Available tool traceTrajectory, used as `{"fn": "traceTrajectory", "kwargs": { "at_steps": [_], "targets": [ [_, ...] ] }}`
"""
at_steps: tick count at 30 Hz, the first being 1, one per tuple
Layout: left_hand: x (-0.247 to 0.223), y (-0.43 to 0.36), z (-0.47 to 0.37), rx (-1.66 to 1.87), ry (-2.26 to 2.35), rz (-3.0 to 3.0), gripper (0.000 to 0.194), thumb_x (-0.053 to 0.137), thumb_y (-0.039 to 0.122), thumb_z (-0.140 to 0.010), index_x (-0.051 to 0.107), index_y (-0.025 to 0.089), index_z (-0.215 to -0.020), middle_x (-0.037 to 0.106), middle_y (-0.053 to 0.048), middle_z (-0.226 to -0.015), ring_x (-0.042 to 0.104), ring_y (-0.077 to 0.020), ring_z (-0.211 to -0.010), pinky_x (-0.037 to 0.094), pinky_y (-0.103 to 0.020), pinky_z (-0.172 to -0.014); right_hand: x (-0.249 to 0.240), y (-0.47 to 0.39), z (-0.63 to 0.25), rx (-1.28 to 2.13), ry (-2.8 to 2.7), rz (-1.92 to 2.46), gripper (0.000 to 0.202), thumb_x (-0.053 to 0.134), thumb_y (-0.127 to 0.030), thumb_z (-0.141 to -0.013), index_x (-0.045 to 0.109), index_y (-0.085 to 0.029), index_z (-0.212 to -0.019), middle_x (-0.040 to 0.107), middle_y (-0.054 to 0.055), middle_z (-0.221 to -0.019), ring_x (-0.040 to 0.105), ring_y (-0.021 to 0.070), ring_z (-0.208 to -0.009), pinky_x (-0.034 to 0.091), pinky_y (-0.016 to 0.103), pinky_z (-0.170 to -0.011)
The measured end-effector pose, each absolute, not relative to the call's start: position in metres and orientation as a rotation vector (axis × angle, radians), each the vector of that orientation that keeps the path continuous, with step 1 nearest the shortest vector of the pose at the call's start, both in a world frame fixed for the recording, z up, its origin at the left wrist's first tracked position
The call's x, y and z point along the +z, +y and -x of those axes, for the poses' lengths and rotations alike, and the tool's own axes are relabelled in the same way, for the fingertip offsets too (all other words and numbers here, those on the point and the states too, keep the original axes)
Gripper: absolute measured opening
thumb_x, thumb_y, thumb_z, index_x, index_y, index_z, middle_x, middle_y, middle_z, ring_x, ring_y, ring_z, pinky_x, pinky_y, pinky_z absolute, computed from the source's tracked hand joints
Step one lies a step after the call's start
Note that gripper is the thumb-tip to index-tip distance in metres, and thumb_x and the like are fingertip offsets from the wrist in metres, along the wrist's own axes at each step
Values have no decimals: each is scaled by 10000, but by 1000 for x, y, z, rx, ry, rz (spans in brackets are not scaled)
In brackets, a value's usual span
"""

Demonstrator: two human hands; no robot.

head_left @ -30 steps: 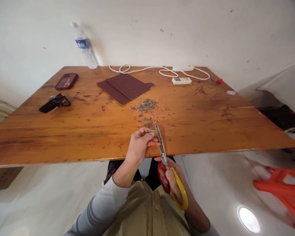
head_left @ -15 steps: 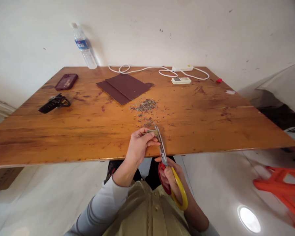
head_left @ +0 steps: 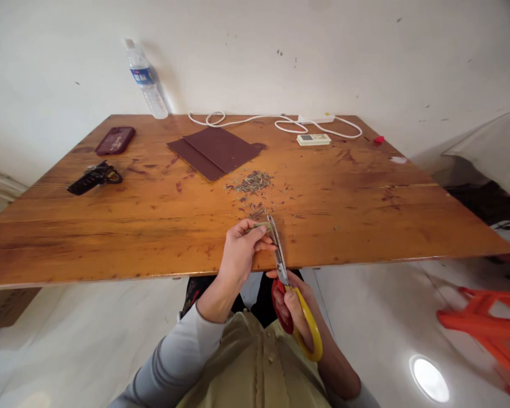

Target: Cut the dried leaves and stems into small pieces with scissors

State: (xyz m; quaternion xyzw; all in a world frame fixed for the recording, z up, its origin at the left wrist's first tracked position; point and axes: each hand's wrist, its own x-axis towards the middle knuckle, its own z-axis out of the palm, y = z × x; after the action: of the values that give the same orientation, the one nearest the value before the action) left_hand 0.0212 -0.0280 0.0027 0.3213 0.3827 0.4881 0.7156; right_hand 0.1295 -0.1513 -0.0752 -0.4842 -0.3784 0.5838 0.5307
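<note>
Just above the table's near edge, my left hand pinches a small greenish strip, mostly hidden by my thumb and fingers. My right hand is wrapped round the handles of a pair of scissors, one handle red and the other yellow. The scissors point away from me, and their blades meet the end of the strip beside my left fingertips. Beyond the blade tips, a loose heap of finely cut greenish-brown shreds lies on the table, with more bits scattered towards me.
Two dark maroon sheets overlap on the wooden table behind the shreds. To the left are a phone, a black strapped object and a plastic bottle. A remote control and white power strip lie back right.
Both hands stay in nearly the same place. The scissors' handles have drawn slightly closer together, and the blades have shifted a touch.
</note>
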Motion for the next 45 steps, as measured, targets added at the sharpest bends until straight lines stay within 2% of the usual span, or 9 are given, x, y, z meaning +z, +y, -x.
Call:
{"fn": "traceTrajectory", "kwargs": {
  "at_steps": [5,12,21,25,29,33,38,45],
  "targets": [
    [3,-29,-21,1087,849,-719,231,784,241,-626,574,146,-626,632,14,-541,615,-97,-464,565,-215,-520,-67,-149,-127,1420,-842,1141,452,631,-560,-843,590,-188,-1097,363,-99,-583,260,80,-435,220,211,-382],
    [4,-28,-21,1071,866,-713,201,766,209,-634,577,143,-623,631,11,-539,617,-99,-467,568,-216,-523,-59,-148,-122,1446,-762,1187,462,624,-599,-811,600,-194,-1033,317,-121,-530,212,63,-381,171,190,-340],
    [4,-28,-21,1092,862,-696,154,735,184,-614,587,138,-615,639,3,-529,615,-104,-459,564,-219,-510,-59,-146,-121,1444,-707,1229,402,658,-526,-784,623,-190,-1002,355,-119,-490,250,67,-357,207,183,-317],
    [5,-29,-21,1107,863,-694,159,735,185,-622,583,141,-609,630,6,-533,601,-99,-464,561,-225,-514,-65,-147,-119,1444,-738,1190,507,660,-588,-764,606,-196,-1081,422,-98,-536,294,76,-360,256,197,-313],
    [5,-30,-21,1118,870,-713,149,731,191,-632,592,143,-609,624,10,-534,590,-95,-457,541,-217,-502,-68,-148,-119,1418,-790,1148,509,651,-588,-797,608,-191,-1112,409,-96,-558,274,67,-365,233,200,-324],
    [5,-30,-21,1109,883,-723,167,742,201,-638,588,144,-604,622,11,-540,590,-92,-457,530,-211,-502,-68,-148,-118,1405,-794,1124,451,662,-556,-812,613,-193,-1075,379,-99,-556,255,66,-382,208,198,-338],
    [5,-29,-21,1081,884,-719,195,767,208,-643,584,145,-622,617,16,-548,596,-95,-471,543,-220,-520,-64,-147,-113,1419,-745,1131,486,630,-616,-815,597,-201,-1066,375,-103,-541,249,68,-369,211,190,-319],
    [4,-29,-20,1067,873,-720,168,747,184,-645,587,141,-618,633,7,-549,609,-100,-457,543,-214,-517,-51,-145,-112,1443,-692,1168,560,655,-701,-737,608,-200,-983,354,-117,-507,230,56,-357,237,170,-297]
  ]
}}
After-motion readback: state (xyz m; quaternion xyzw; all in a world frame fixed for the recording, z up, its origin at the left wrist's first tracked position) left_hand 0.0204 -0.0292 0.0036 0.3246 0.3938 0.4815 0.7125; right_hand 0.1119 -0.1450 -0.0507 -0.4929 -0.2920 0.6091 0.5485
